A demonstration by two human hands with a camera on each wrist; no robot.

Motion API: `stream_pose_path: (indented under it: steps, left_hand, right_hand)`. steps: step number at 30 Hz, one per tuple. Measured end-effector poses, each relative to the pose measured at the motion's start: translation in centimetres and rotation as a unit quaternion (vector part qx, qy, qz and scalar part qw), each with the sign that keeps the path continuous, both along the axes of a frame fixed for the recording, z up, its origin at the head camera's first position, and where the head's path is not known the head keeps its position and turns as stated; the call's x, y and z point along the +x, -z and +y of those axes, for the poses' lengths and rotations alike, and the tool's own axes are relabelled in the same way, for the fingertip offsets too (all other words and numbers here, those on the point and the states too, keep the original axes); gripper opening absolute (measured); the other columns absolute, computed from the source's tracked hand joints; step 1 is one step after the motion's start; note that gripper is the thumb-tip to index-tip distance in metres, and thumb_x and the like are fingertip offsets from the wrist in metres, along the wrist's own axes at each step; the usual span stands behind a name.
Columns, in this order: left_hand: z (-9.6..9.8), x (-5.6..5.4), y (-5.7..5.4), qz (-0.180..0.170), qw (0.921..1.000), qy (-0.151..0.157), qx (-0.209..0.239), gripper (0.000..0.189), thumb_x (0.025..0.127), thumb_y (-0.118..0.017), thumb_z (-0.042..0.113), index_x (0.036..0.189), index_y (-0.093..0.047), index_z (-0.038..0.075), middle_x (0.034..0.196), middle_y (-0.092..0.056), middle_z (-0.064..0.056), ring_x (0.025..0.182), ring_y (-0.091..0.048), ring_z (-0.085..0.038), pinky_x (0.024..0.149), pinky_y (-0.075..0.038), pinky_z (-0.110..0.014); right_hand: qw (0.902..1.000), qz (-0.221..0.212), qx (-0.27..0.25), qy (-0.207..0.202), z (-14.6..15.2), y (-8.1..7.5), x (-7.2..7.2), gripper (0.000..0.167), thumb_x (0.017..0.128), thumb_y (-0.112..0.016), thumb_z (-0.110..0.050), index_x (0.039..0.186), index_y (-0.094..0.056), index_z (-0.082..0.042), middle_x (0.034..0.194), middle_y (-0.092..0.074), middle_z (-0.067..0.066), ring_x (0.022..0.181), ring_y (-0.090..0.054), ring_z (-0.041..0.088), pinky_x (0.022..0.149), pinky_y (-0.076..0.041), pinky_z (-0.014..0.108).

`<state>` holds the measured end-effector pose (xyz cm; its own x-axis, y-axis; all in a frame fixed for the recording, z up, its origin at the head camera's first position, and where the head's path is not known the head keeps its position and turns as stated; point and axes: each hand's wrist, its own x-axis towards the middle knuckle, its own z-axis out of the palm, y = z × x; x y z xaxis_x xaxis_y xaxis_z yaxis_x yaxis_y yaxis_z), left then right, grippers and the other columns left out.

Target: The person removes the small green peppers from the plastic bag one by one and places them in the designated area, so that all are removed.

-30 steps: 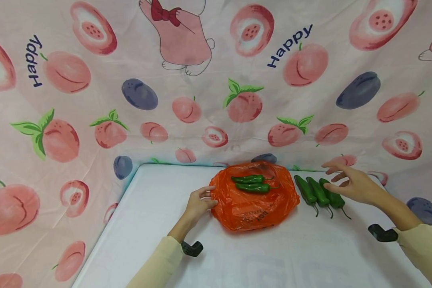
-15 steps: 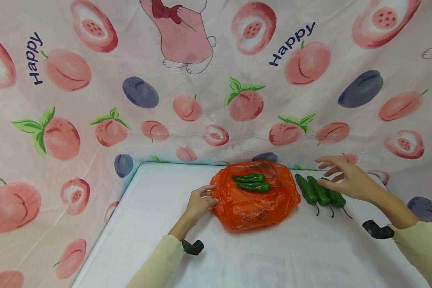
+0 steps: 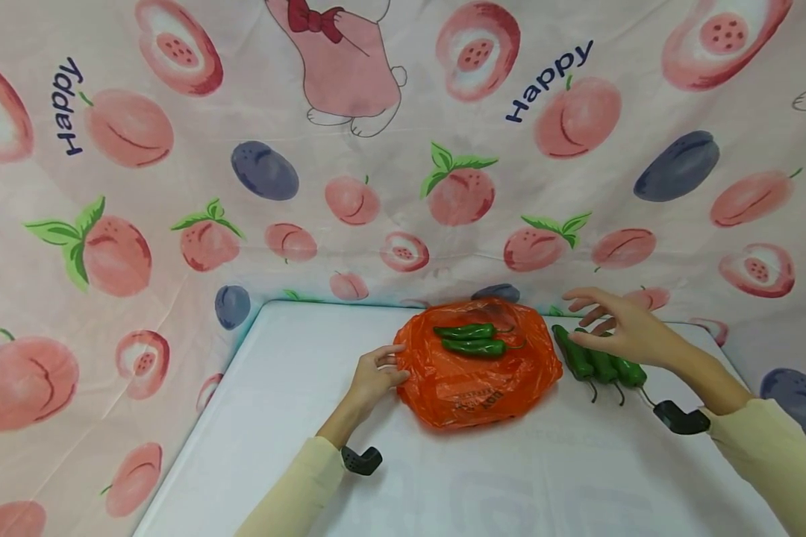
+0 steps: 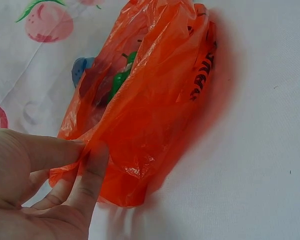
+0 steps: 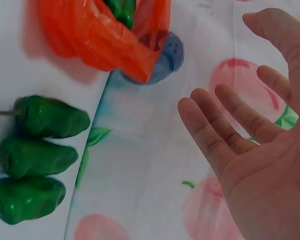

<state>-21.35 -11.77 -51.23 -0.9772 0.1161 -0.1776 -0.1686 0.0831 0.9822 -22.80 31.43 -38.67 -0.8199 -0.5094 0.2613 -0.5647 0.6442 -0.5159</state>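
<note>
An orange plastic bag (image 3: 443, 395) lies on the table with its mouth spread, and two green peppers (image 3: 473, 347) rest in it. My left hand (image 3: 371, 380) pinches the bag's left rim between thumb and fingers, plain in the left wrist view, where one green pepper (image 4: 121, 80) shows through the opening. Three more green peppers (image 3: 573, 354) lie side by side to the right of the bag, stems toward me. Above them hovers my right hand (image 3: 621, 326), fingers spread and holding nothing; in the right wrist view the peppers (image 5: 50, 117) sit apart from it.
A white table (image 3: 295, 335) carries everything. Its back edge meets a hanging pink cloth (image 3: 389, 171) printed with peaches, which also hangs along the left side. Each wrist wears a small black camera mount (image 3: 361, 461).
My right hand has moved left over the three peppers toward the bag, covering part of them. My left hand keeps its hold on the bag, and the peppers stay put.
</note>
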Motion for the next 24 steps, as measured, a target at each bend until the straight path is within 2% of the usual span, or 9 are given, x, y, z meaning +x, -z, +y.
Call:
stream_pose_path:
  steps: [1, 5, 8, 12, 14, 18, 24]
  left_hand:
    - [0.0, 0.0, 0.0, 0.0, 1.0, 0.0, -0.002, 0.051, 0.09, -0.072, -0.005, 0.139, -0.061, 0.004, 0.117, -0.06, -0.018, 0.084, -0.065, -0.016, 0.08, -0.06, -0.038]
    - [0.2, 0.9, -1.8, 0.002, 1.0, 0.005, -0.008, 0.051, 0.091, -0.069, -0.007, 0.141, -0.058, 0.0, 0.12, -0.059, -0.023, 0.083, -0.064, -0.017, 0.082, -0.06, -0.041]
    - [0.2, 0.9, -2.1, -0.004, 0.9999, 0.007, -0.011, 0.05, 0.092, -0.067, -0.008, 0.141, -0.057, -0.002, 0.121, -0.058, -0.026, 0.084, -0.064, -0.019, 0.085, -0.06, -0.046]
    - [0.0, 0.0, -0.3, -0.009, 0.9999, 0.002, -0.01, 0.052, 0.092, -0.069, -0.007, 0.142, -0.058, 0.001, 0.121, -0.059, -0.023, 0.084, -0.065, -0.018, 0.085, -0.059, -0.047]
    - [0.0, -0.1, 0.0, -0.008, 0.9999, 0.0, -0.009, 0.052, 0.092, -0.07, -0.006, 0.142, -0.058, 0.003, 0.12, -0.059, -0.021, 0.085, -0.065, -0.017, 0.084, -0.06, -0.046]
    - [0.1, 0.0, 0.2, -0.001, 1.0, -0.001, -0.008, 0.052, 0.091, -0.072, -0.004, 0.141, -0.059, 0.004, 0.118, -0.06, -0.017, 0.084, -0.066, -0.016, 0.081, -0.06, -0.042]
    - [0.1, 0.1, 0.1, 0.003, 1.0, -0.003, -0.002, 0.05, 0.09, -0.072, -0.005, 0.138, -0.062, 0.004, 0.115, -0.061, -0.016, 0.083, -0.066, -0.016, 0.079, -0.06, -0.037]
  right_hand:
    - [1.0, -0.006, 0.001, -0.001, -0.3, -0.1, -0.1, 0.06, 0.088, -0.083, -0.02, 0.14, -0.055, -0.017, 0.119, -0.069, 0.011, 0.091, -0.071, 0.019, 0.074, -0.061, 0.033]
    - [0.9997, -0.022, 0.003, -0.007, -1.4, -0.3, -0.4, 0.059, 0.089, -0.082, -0.021, 0.141, -0.055, -0.017, 0.12, -0.068, 0.011, 0.094, -0.07, 0.021, 0.075, -0.062, 0.036]
    - [0.9994, -0.029, 0.006, -0.017, -2.2, -0.3, -0.8, 0.06, 0.088, -0.083, -0.021, 0.141, -0.055, -0.016, 0.12, -0.067, 0.011, 0.095, -0.07, 0.023, 0.076, -0.062, 0.038]
    - [0.9988, -0.037, 0.008, -0.032, -3.5, -0.3, -1.4, 0.061, 0.088, -0.084, -0.025, 0.14, -0.056, -0.015, 0.122, -0.067, 0.011, 0.097, -0.07, 0.026, 0.078, -0.062, 0.043]
    - [0.9984, -0.043, 0.007, -0.038, -4.1, -0.4, -1.6, 0.061, 0.088, -0.084, -0.028, 0.141, -0.056, -0.014, 0.124, -0.066, 0.012, 0.099, -0.07, 0.03, 0.079, -0.062, 0.044]
    - [0.9976, -0.046, 0.009, -0.05, -5.3, -0.4, -2.0, 0.062, 0.088, -0.083, -0.029, 0.141, -0.056, -0.012, 0.128, -0.065, 0.014, 0.103, -0.069, 0.036, 0.081, -0.061, 0.048]
    - [0.9966, -0.031, 0.029, -0.07, -7.0, -0.2, -2.5, 0.059, 0.087, -0.084, -0.025, 0.139, -0.058, -0.014, 0.129, -0.066, 0.011, 0.104, -0.068, 0.032, 0.08, -0.061, 0.048]
